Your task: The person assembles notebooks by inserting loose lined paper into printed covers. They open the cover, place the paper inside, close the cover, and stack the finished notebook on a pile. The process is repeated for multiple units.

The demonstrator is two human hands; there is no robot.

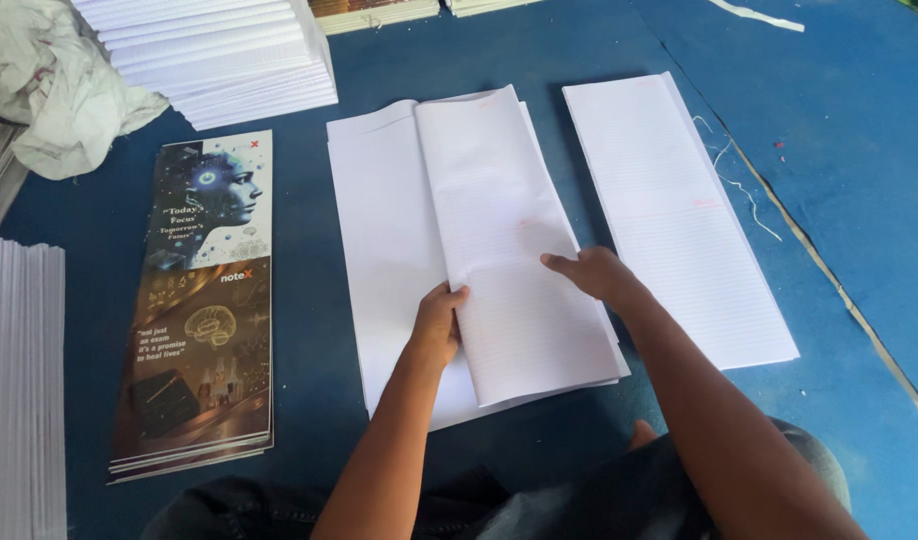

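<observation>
Left hand (437, 322) is pinching the lower edge of the folded ruled sheets (509, 250), right hand (594, 272) lying flat on top; light, floppy paper, likely best gripped along edges.

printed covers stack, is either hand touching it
No, the printed covers stack lies apart at left; both the left hand and right hand rest on the folded white sheets.

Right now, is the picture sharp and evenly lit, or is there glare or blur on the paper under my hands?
Head view: even daylight and soft shadows; the folded paper stack is bright enough to wash out its faint ruled lines; the left hand and right hand look sharp, with no motion blur.
</observation>
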